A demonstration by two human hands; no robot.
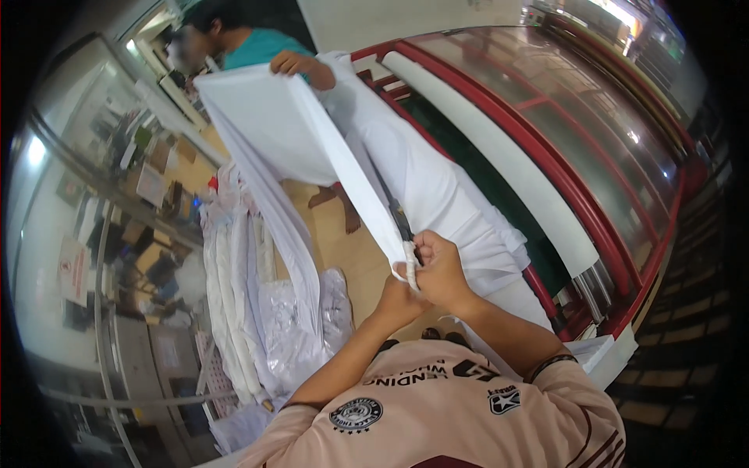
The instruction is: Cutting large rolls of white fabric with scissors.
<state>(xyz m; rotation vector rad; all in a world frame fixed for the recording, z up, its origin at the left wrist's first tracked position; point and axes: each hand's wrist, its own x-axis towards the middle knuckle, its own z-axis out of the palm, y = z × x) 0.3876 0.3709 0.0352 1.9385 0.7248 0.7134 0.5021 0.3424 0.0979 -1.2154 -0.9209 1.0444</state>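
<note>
A long sheet of white fabric [347,175] stretches from a co-worker's raised hand [290,62] down to my two hands, with one edge hanging loose on the left. My left hand [400,300] is closed at the near end of the fabric; its fingers are partly hidden. Close against it, my right hand [441,273] grips a pair of dark scissors [401,222]. Their blades point away from me along the fabric's right edge. A handle loop wrapped in white shows between my hands.
Right of my hands, a large red-framed machine [538,168] carries a white roll [491,148] and draped white cloth [445,203]. White fabric rolls [232,288] and a plastic-wrapped bundle [300,320] lie on the left. The co-worker [261,48] stands at the far end.
</note>
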